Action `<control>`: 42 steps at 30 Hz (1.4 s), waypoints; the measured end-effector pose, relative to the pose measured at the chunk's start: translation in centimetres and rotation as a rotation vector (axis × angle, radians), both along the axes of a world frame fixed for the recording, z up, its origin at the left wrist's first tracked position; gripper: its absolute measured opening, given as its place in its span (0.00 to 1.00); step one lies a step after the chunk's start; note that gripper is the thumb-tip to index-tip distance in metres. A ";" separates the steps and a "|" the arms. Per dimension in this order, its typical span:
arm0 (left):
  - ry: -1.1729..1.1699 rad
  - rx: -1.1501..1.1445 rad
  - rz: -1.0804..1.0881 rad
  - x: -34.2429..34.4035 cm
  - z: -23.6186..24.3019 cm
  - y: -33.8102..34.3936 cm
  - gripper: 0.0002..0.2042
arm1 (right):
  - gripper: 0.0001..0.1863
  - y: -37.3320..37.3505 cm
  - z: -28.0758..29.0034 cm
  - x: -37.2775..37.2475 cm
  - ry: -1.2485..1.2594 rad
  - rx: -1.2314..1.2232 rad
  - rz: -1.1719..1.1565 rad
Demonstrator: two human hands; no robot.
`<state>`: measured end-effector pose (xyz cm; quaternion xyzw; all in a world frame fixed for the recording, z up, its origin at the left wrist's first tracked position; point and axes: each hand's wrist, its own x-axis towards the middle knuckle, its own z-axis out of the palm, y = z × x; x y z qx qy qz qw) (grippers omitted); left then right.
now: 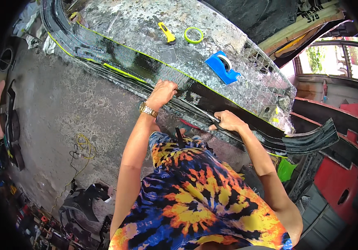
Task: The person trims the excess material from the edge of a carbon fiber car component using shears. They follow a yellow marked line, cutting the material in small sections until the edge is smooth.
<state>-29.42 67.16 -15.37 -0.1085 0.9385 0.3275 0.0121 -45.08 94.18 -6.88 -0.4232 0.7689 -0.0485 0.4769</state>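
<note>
A long strip of black carbon-fibre cloth (125,58), edged with bright yellow-green tape, lies along a curved dark moulded part (318,139) at the table's near side. My left hand (162,93), with a gold watch at the wrist, is closed on the cloth's near edge, its fingertips partly hidden. Further right, my right hand (230,121) grips the dark handles of scissors (204,113). Their blades point left along the near edge, toward my left hand. Whether the blades are apart I cannot tell.
On the stained table (133,21) lie a yellow utility knife (167,33), a green tape roll (193,35) and a blue tape dispenser (222,67). A yellow cord (86,146) and a black moulded piece (81,204) are on the floor at left. Red panels (337,187) stand at right.
</note>
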 end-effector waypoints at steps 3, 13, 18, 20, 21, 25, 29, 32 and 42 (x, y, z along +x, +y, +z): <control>0.019 0.020 0.009 -0.2 -0.1 0.0 0.04 | 0.27 0.0 -0.3 -0.1 -0.013 0.013 -0.011; 0.040 0.016 0.021 -0.2 -0.3 0.0 0.03 | 0.26 -0.2 -0.2 -0.4 0.010 -0.038 0.006; 0.033 0.022 0.026 -0.1 -0.1 -0.2 0.03 | 0.29 -0.3 -0.5 -1.0 0.007 -0.026 0.033; 0.038 0.035 0.027 -0.1 0.3 -0.3 0.03 | 0.31 -0.2 -0.4 -1.1 0.001 -0.026 0.028; 0.038 0.035 0.025 0.0 0.8 -0.5 0.03 | 0.31 -0.2 -0.2 -1.2 0.004 -0.006 0.057; -0.050 0.006 -0.038 1.6 2.0 -1.7 0.09 | 0.30 -0.8 1.0 -0.9 0.032 0.046 0.106; -0.021 -0.043 -0.014 2.7 1.8 -2.5 0.08 | 0.30 -1.0 0.6 -0.6 0.047 -0.004 0.112; 0.007 -0.028 0.038 2.5 0.8 -2.5 0.06 | 0.30 -1.5 0.1 -0.1 0.066 -0.002 0.114; 0.009 -0.035 0.048 1.5 0.3 -2.7 0.05 | 0.27 -2.3 -0.7 0.8 0.061 -0.065 0.056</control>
